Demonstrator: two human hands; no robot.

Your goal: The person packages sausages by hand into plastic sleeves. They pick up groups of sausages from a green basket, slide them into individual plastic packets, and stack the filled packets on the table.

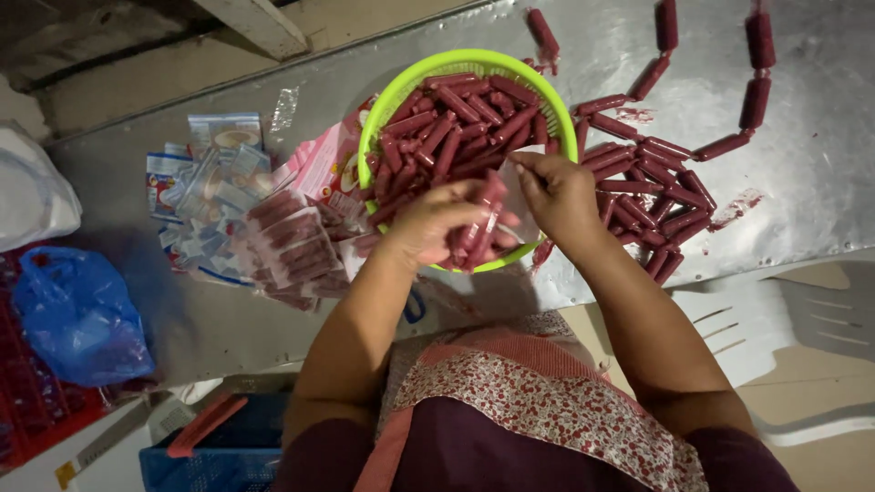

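My left hand (437, 223) has its grip closed on a bundle of red sausages (480, 223) over the green basket (387, 100); my right hand (558, 193) pinches the clear bag (521, 196) mouth, so I hold it wide.

blue crumpled plastic bag (77, 314) lay at the left | white plastic chair (784, 328) stood at the right | blue plastic crate (214, 460) sat below | red slatted crate (32, 401) beside it

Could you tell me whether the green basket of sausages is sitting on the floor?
No, the green basket rests on the shiny metal table, with the left hand and the right hand holding red sausages over it.
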